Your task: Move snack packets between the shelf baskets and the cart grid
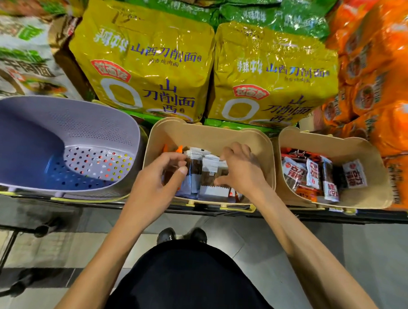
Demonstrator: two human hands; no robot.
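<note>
Three baskets stand in a row on the shelf edge. The middle beige basket (207, 133) holds several small white-and-brown snack packets (205, 175). Both hands are inside it. My left hand (160, 175) pinches the left side of the packet bunch between thumb and fingers. My right hand (241, 170) curls over the right side, fingers on the packets. The right beige basket (362, 149) holds several red, white and black snack packets (314, 178). The lilac perforated basket (47, 124) on the left has nothing in it.
Large yellow noodle bags (144, 63) stand right behind the baskets, green bags above, orange bags (384, 80) at the right. A dark metal frame (4, 260) shows at the lower left over the tiled floor. My shoes and dark clothing are below.
</note>
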